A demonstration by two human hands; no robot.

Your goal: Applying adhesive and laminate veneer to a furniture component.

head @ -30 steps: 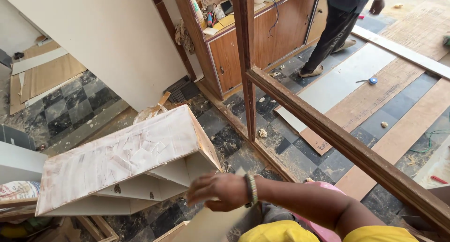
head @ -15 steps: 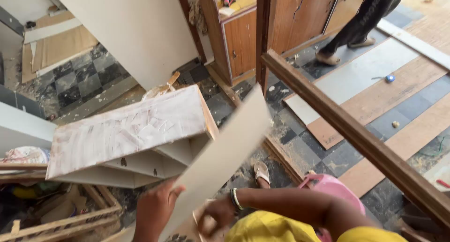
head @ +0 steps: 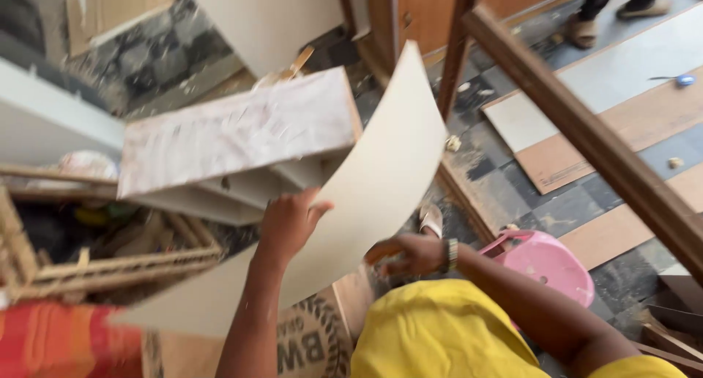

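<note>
A thin cream laminate sheet (head: 366, 180) bends upward in front of me, its top corner reaching toward the wooden post. My left hand (head: 289, 221) grips its left edge, thumb on the near face. My right hand (head: 410, 253), with a beaded band at the wrist, holds the sheet's lower right edge from underneath. Behind the sheet lies a tipped white cabinet piece with a dusty marbled panel (head: 234, 133).
A brown wooden frame rail (head: 586, 133) slants across the right side. A pink plastic basin (head: 545, 261) sits by my right arm. A wooden crate (head: 95, 264) stands at left. Boards lie on the tiled floor (head: 608, 78); another person's sandalled feet (head: 586, 30) are at the top right.
The sheet has come up from low in front of me to a raised, curved position. My left hand has taken hold of its edge, and the view has swung down and left.
</note>
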